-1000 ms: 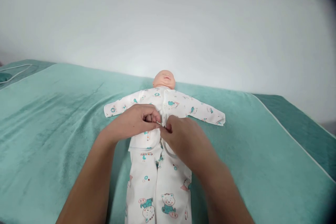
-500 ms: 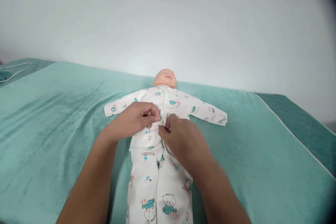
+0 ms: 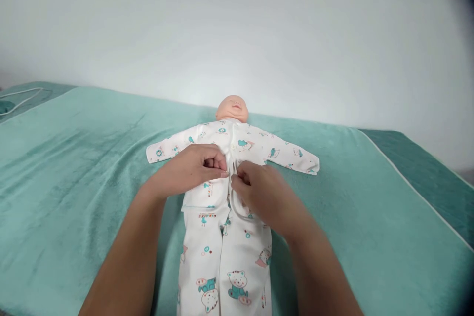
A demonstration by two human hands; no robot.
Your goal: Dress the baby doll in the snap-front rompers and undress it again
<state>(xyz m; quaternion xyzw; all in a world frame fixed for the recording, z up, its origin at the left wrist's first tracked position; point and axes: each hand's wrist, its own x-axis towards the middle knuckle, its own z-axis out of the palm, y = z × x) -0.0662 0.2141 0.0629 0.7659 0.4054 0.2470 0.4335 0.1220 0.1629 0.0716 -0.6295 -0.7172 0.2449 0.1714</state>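
A baby doll lies on its back, dressed in a white printed top and white printed trousers. Its sleeves spread out to both sides. My left hand pinches one front edge of the top near the middle of the belly. Opposite it, my right hand has thumb and fingers closed on the other front edge. A narrow gap in the cloth shows between my fingertips. A small button is visible higher on the chest.
Under the doll spreads a light green sheet with wrinkles on the left. Darker green cloth shows at the right. A white cord lies at the far left. Behind the doll stands a white wall.
My right hand has moved slightly right, away from my left fingertips. The front edges of the top are now a little apart between my hands.
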